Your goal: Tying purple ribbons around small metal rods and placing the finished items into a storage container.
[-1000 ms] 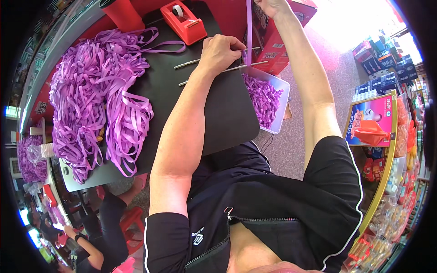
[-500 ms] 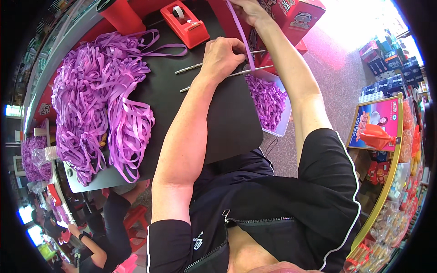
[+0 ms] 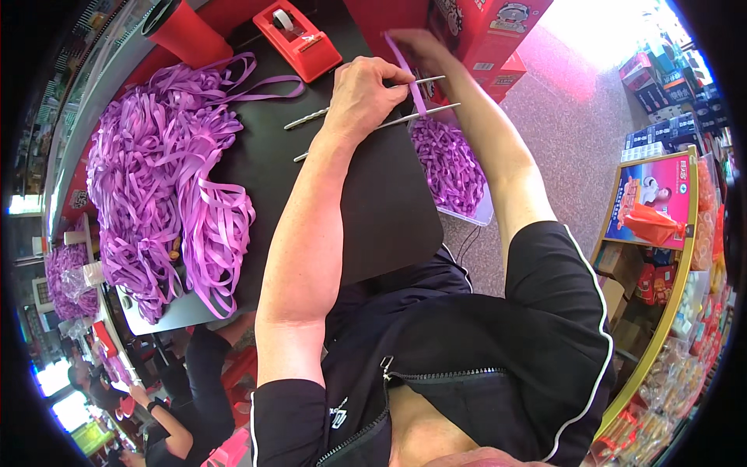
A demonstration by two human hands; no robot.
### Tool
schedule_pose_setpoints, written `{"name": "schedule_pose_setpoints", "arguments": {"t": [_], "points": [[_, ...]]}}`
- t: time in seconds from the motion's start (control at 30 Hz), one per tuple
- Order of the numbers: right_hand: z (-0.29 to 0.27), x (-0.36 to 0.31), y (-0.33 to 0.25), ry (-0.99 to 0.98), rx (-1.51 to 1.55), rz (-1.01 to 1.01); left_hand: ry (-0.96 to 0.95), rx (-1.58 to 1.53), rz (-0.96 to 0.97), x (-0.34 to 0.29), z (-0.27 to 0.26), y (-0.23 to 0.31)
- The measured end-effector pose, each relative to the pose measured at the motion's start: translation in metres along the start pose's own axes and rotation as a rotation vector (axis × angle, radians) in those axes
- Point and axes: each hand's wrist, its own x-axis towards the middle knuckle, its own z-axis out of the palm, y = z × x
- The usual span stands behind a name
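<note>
Two thin metal rods lie side by side over the black tabletop [image 3: 373,226], their ends jutting past its right edge. My left hand [image 3: 364,97] is closed, with thumb and fingertips pinching the far metal rod [image 3: 307,119]. Below that wrist passes the near metal rod [image 3: 436,111]. A flat purple ribbon [image 3: 417,100] runs over the rods, right beside my left fingertips. Farther away, my right hand [image 3: 424,51] looks closed on the ribbon's upper stretch, though motion smears its fingers. Under the rod ends, a pale plastic bin [image 3: 476,212] holds a heap of short purple ribbon pieces [image 3: 451,167].
A large pile of purple ribbon loops [image 3: 156,179] covers the table's left side. At the back stand a red tape dispenser [image 3: 299,43] and a red cylinder [image 3: 187,35]. Red boxes [image 3: 486,39] rise beyond my right hand. Another person [image 3: 183,389] sits at lower left.
My right hand has come nearer and shifted left, with the ribbon's upper stretch following. My left hand still pinches the rod. The whole view has shifted slightly.
</note>
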Motion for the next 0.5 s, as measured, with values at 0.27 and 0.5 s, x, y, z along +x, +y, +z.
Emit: {"name": "schedule_pose_setpoints", "arguments": {"t": [0.27,0.5], "points": [[0.016,-0.179,0.092,-0.152,-0.218,-0.097,0.028,0.108,0.129,0.0,-0.002,-0.013],[0.026,-0.29,0.091,-0.047,-0.141,-0.206,-0.025,0.051,0.11,0.003,0.001,-0.01]]}}
